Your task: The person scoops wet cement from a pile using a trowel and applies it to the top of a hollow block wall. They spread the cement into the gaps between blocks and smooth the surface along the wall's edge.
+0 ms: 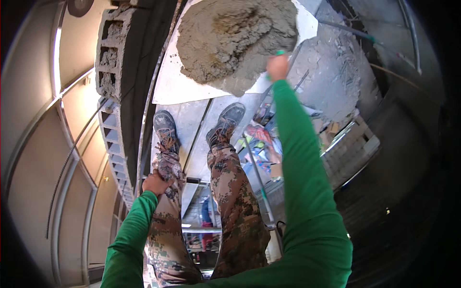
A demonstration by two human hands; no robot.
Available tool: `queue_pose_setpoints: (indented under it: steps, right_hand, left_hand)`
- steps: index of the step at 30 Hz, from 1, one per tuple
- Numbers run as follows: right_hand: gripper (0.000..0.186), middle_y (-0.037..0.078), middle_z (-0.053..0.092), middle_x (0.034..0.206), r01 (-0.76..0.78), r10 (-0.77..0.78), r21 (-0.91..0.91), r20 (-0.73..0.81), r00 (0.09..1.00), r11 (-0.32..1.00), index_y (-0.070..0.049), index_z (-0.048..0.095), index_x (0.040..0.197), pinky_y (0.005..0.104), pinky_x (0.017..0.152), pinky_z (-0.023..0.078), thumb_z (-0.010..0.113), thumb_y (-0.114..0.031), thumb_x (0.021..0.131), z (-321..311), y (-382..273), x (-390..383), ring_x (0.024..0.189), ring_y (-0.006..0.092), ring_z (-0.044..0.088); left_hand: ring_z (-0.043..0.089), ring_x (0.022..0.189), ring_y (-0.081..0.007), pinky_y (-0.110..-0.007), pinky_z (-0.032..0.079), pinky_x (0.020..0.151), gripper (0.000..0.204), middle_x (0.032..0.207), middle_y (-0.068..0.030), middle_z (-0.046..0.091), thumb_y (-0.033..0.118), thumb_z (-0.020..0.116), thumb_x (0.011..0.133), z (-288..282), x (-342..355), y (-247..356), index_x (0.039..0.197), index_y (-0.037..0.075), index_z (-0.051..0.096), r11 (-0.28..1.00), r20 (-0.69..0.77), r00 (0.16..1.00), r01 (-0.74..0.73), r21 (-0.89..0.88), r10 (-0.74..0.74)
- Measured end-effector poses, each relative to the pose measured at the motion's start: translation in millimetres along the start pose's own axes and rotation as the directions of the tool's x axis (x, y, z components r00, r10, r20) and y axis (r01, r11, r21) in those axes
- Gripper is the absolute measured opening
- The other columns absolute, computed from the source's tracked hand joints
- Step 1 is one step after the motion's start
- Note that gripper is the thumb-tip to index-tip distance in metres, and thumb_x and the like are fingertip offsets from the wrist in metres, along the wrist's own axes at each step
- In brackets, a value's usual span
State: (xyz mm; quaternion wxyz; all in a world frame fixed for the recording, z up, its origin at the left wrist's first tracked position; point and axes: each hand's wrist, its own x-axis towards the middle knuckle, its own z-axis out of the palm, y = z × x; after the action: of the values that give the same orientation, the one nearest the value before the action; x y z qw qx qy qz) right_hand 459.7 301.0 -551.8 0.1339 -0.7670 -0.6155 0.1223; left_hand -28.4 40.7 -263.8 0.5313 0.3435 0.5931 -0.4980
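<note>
My right hand (277, 67) is closed on a green-handled tool (280, 53), blurred, at the right of the grey wet mortar heap (230, 33); the tool's working end cannot be made out. The mortar lies on a white board (165, 93) beyond my boots. My left hand (156, 182) rests on the camouflage trouser leg (168, 201) at about the knee, thumb apart from the bent fingers and holding nothing.
I stand on narrow metal planks (192, 120) with gaps showing clutter below. Hollow concrete blocks (109, 72) form an edge on the left, beside framed panels (77, 38). Metal poles (254, 163), rubble (331, 67) and coloured debris (264, 144) lie at the right and lower down.
</note>
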Motion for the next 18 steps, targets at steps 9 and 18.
queue_pose_setpoints:
  steps: [9,18]
  right_hand:
    - [0.029,0.028,0.064,0.087,-0.765,0.703,0.056,0.356,0.615,0.641,0.004,0.06,0.095,0.0498,0.074,0.048,0.06,-0.021,0.081,-102,-66,-225,0.083,0.0436,0.063]
    - [0.032,0.009,0.056,0.053,-0.839,0.584,0.327,0.607,0.539,0.435,-0.003,0.058,0.066,0.0393,0.047,0.044,0.059,-0.027,0.087,-14,-46,-62,0.051,0.0219,0.06]
  left_hand:
    - [0.056,0.116,-0.0397,-0.042,0.045,0.099,0.097,0.125,-0.0292,0.056,0.065,0.063,0.075,-53,-76,17,0.138,-0.005,0.038,0.996,0.063,0.995,-0.081,-0.026,0.083]
    - [0.059,0.109,-0.0414,-0.044,0.047,0.094,0.105,0.117,-0.0301,0.057,0.066,0.068,0.068,-95,-53,84,0.142,0.0,0.034,0.99,-0.119,0.983,-0.132,0.055,0.138]
